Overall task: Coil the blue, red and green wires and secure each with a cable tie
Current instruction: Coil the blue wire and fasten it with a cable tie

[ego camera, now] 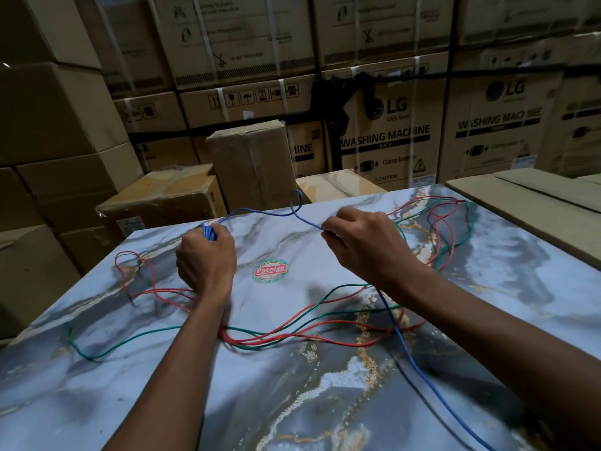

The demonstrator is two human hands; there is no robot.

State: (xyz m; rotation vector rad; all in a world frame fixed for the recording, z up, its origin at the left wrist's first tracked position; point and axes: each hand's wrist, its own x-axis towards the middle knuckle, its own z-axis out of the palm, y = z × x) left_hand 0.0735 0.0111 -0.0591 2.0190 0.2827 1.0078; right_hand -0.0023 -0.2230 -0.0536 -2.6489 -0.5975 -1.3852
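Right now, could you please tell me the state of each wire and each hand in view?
blue wire: partly coiled, bundle in left hand, slack strand running to right hand and trailing off the table's near edge.
red wire: uncoiled, loose on the table.
green wire: uncoiled, loose on the table.
left hand: grips the blue bundle.
right hand: pinches the blue strand.
table: marbled top, round sticker in the middle.

Marbled blue-grey slab point(292, 402) fills the lower frame, veined in gold and dark grey. Round red-and-green sticker point(270, 271) sits near its centre. Flat cardboard sheet point(533, 196) lies at right edge, beside the slab's far corner. Behind, stacked cartons fill the upper frame; LG washing machine cartons point(390, 138) at upper right, strapped with white bands. Plain taped box point(250, 161) stands centre, a dented box point(162, 200) left of it. Dark cloth point(338, 92) hangs over a carton at upper centre.
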